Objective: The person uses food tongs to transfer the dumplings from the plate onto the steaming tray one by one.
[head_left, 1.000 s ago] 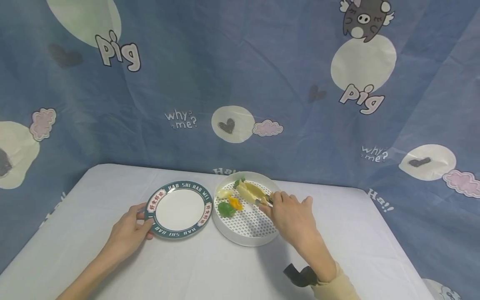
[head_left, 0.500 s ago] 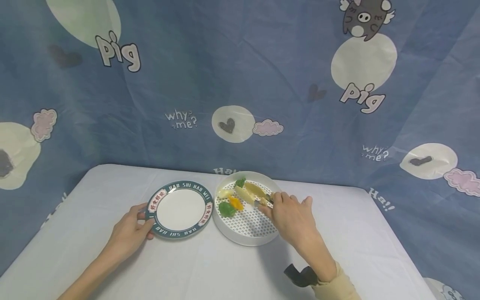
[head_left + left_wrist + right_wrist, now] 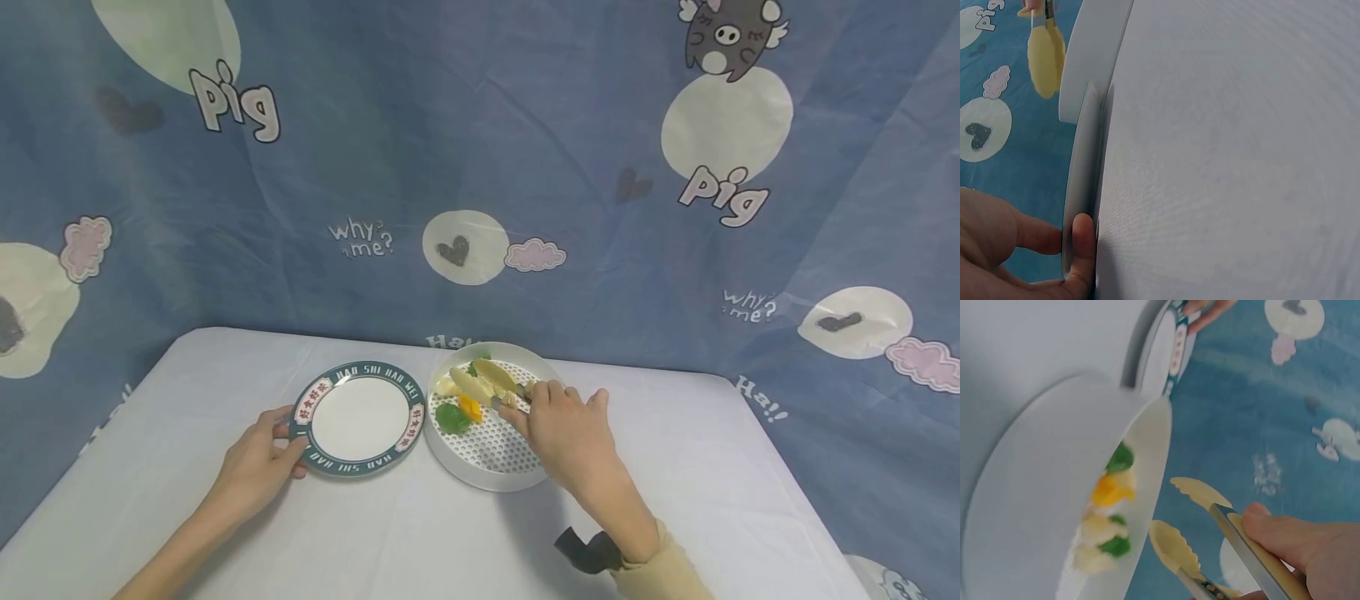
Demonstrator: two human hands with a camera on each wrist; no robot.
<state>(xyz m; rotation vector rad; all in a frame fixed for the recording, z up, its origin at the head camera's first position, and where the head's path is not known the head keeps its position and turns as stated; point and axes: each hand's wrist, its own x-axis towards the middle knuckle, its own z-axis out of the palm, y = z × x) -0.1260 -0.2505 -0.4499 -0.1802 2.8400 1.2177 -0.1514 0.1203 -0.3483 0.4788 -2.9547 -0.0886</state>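
My left hand [image 3: 255,467] pinches the left rim of a white plate [image 3: 362,421] with a green patterned border; the left wrist view has thumb and fingers on either side of the plate's edge [image 3: 1082,181]. In my right hand [image 3: 573,433] I grip metal tongs [image 3: 472,387] with yellowish scalloped tips. Those tips stand apart above the food, with nothing between them in the right wrist view. Below is a round white basket [image 3: 487,481] with a perforated bottom. It holds a round green piece [image 3: 452,419], an orange piece [image 3: 470,407], and pale and leafy green pieces partly hidden by the tongs.
Plate and basket stand side by side, rims close together, on a white-covered table [image 3: 420,542]. A blue printed curtain [image 3: 390,167] rises behind the table's back edge. A black strap [image 3: 588,552] hangs by the right wrist.
My right hand has moved slightly left with the tongs, whose tips have shifted left over the food in the basket and are more raised. The left hand and plate have stayed put.
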